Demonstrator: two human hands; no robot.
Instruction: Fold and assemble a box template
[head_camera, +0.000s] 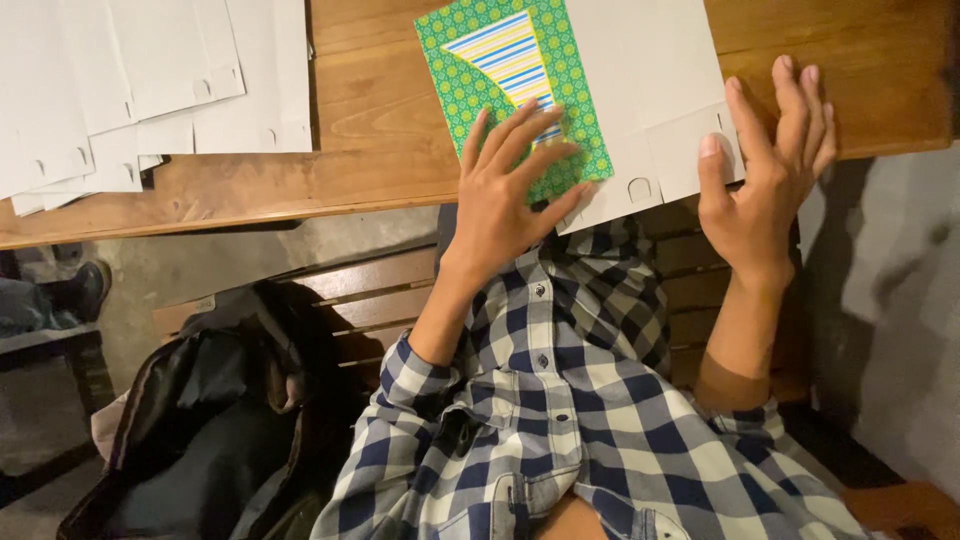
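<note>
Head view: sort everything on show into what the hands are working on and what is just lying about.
In hand:
- green patterned paper, pressed flat by the left hand
- white card sheet, with the right hand on its edge

Lying about:
- stack of white cut card sheets at the far end of the wooden table
- dark bag on the slatted bench

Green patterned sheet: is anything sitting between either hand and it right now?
Nothing visible does. The left hand already lies flat on the green patterned sheet. The right hand rests on the white die-cut card that the sheet lies on, beside the sheet, with only bare card between them.
</note>
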